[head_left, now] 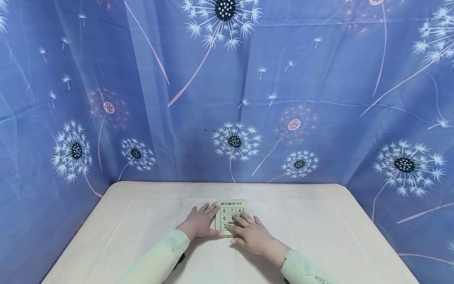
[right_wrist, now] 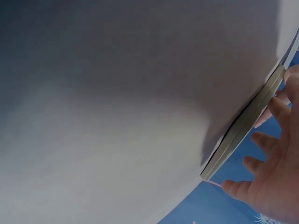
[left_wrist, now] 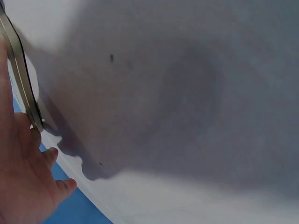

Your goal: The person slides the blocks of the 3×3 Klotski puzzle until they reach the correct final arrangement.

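Observation:
A pale green number slide puzzle (head_left: pixel 228 214) lies flat on the table, with tiles such as 8, 7, 4, 6 and 3 showing. My left hand (head_left: pixel 201 222) rests along its left side, fingers outstretched near the upper corner and thumb at the lower one. Over the puzzle's lower right reaches my right hand (head_left: pixel 256 236), fingers spread, fingertips at the tiles and covering several of them. In the left wrist view the puzzle's edge (left_wrist: pixel 22 77) runs beside the left hand. The right wrist view shows the spread right fingers (right_wrist: pixel 265 141) above the puzzle.
The cream-covered table (head_left: pixel 142 228) extends to both sides of the arms. Behind it and at the sides hangs a blue curtain (head_left: pixel 198 157) with a dandelion print.

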A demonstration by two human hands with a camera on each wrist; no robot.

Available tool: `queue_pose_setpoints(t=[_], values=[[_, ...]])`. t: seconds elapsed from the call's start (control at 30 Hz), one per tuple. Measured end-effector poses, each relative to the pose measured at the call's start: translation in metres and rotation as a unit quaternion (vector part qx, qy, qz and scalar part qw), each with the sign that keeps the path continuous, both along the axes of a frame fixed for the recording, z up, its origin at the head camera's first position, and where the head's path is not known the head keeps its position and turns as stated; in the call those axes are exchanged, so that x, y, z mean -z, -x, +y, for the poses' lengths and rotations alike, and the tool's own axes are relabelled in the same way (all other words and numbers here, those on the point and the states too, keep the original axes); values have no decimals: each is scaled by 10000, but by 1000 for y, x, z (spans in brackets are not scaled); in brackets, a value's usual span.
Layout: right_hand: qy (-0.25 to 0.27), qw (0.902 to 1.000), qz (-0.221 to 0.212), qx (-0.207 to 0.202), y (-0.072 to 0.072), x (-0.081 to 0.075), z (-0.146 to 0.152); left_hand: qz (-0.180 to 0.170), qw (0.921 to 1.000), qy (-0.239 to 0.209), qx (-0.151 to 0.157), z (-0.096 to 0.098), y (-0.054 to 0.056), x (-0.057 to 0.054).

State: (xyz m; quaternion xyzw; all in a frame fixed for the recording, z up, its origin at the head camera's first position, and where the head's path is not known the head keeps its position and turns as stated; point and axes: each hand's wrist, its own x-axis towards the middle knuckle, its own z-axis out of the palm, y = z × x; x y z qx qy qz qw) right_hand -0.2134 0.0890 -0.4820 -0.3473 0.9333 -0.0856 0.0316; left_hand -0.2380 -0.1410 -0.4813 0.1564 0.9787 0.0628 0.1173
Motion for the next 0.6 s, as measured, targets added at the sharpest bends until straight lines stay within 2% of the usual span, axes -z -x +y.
queue_pose_setpoints(t=[0.37,0.6], values=[[-69,9999,120,28,2,2,5,-29,10000,-61,4,0,0,1],[-39,9999,54,100,2,3,11,-52,9999,-106,-24,0,0,1]])
